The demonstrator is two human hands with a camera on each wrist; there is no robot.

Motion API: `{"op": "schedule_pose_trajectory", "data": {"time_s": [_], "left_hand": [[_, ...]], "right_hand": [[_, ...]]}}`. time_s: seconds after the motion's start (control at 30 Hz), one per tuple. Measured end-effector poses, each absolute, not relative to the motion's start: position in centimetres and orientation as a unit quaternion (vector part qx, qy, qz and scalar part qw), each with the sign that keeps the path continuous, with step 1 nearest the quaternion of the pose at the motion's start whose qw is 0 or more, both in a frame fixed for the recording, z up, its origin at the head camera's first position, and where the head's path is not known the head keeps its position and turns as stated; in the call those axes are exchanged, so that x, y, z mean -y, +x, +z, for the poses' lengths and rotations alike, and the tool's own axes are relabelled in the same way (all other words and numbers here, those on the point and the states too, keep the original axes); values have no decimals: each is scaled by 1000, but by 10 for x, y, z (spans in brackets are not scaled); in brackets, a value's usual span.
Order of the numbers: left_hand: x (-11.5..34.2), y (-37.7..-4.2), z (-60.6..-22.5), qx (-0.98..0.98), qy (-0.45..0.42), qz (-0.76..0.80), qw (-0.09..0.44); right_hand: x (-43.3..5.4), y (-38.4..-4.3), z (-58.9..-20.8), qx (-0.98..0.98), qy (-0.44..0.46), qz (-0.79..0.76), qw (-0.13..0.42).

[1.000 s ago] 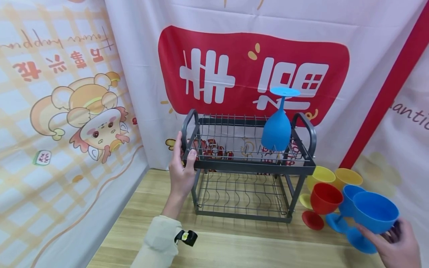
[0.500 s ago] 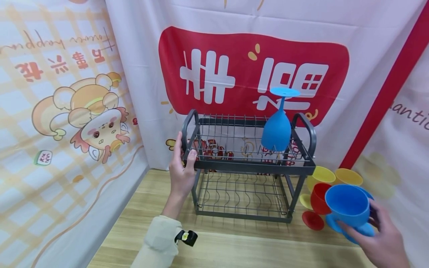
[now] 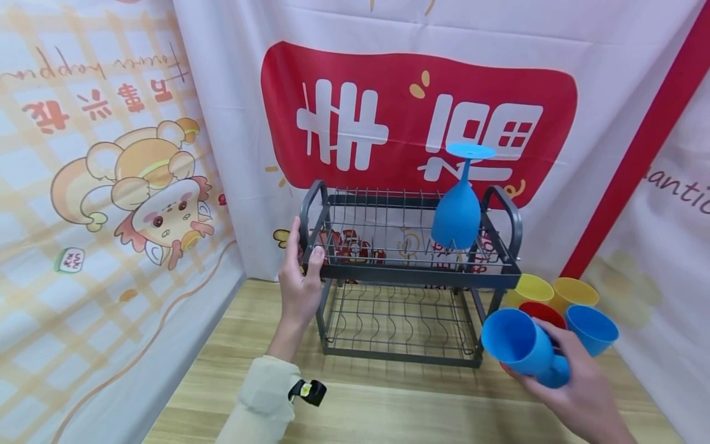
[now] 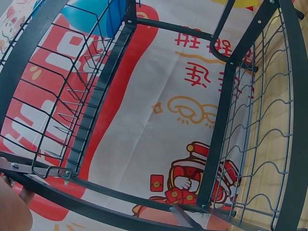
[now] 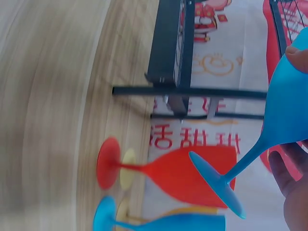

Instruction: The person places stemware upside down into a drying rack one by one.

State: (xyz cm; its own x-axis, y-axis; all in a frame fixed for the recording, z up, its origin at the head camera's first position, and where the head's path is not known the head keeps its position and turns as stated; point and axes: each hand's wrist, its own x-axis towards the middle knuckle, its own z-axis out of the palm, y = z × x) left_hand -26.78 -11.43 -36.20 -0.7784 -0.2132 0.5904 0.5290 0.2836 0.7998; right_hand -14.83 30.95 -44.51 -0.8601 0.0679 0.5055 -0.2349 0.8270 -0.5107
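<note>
A blue plastic goblet (image 3: 540,354) is gripped by my right hand (image 3: 582,388) above the table, in front of the rack's lower right corner. It is tilted, with its mouth facing left. In the right wrist view, the held goblet's (image 5: 288,106) stem and round foot angle away from the fingers. My left hand (image 3: 298,293) holds the upper left side of a dark two-tier dish rack (image 3: 413,277), its thumb at the front corner. Upside down at the right end of the top tier stands another blue goblet (image 3: 457,216).
Right of the rack stand a red goblet (image 5: 187,173), a blue goblet (image 3: 593,330), a yellow goblet (image 3: 529,288) and an orange-yellow goblet (image 3: 577,293). Printed cloth (image 3: 244,123) hangs behind and on both sides. Wooden tabletop (image 3: 399,407) lies in front.
My right hand has carried the blue goblet leftward from the right edge toward the rack, tipping it from upright until its mouth faces left. The left hand has stayed on the rack.
</note>
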Motion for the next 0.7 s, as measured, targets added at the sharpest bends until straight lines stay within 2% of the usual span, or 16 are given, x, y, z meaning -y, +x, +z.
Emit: {"op": "schedule_pose_trajectory", "data": {"time_s": [0.2, 0.57, 0.7], "left_hand": [[121, -265, -360, 729, -103, -594, 325], [113, -268, -362, 725, -112, -601, 317], [112, -267, -361, 729, -107, -599, 314]], "right_hand": [[-275, -158, -444, 904, 104, 323, 259], [-236, -165, -446, 910, 144, 332, 203], [-223, -170, -449, 905, 165, 338, 198]]}}
